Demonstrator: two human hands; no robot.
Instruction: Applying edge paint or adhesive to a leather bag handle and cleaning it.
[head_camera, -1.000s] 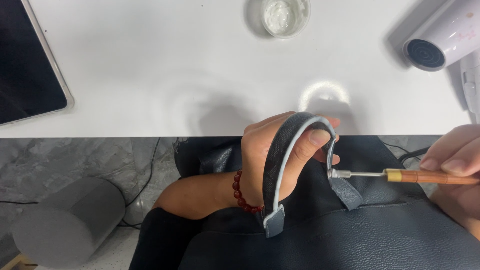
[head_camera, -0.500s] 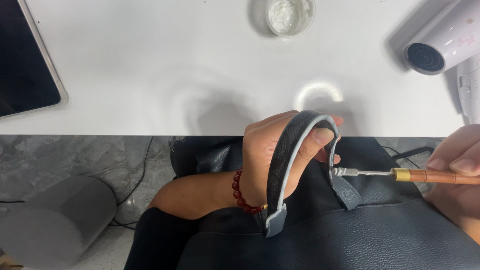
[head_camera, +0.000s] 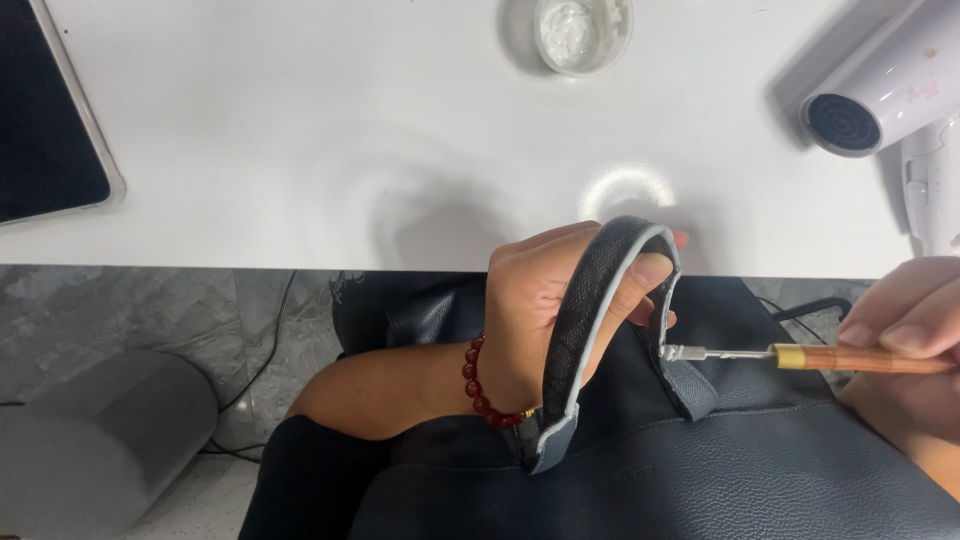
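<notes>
A dark leather bag (head_camera: 700, 470) lies in my lap below the white table's edge. Its arched handle (head_camera: 580, 320), black with a pale grey edge, stands upright. My left hand (head_camera: 545, 300) reaches through the arch and grips the handle near its top; a red bead bracelet (head_camera: 480, 385) circles the wrist. At the right edge my right hand (head_camera: 900, 325) holds a wooden-handled tool (head_camera: 800, 356). The tool lies level and its metal tip touches the handle's right leg near the base.
On the white table (head_camera: 300, 150) sit a small clear round dish (head_camera: 580, 28) at the top, a white hair dryer (head_camera: 890, 95) at the right and a dark tablet (head_camera: 45, 130) at the left. A grey cylinder (head_camera: 90, 450) stands on the marble floor beside cables.
The tool's tip has slid slightly left along the handle's edge. My left hand keeps the same grip on the handle.
</notes>
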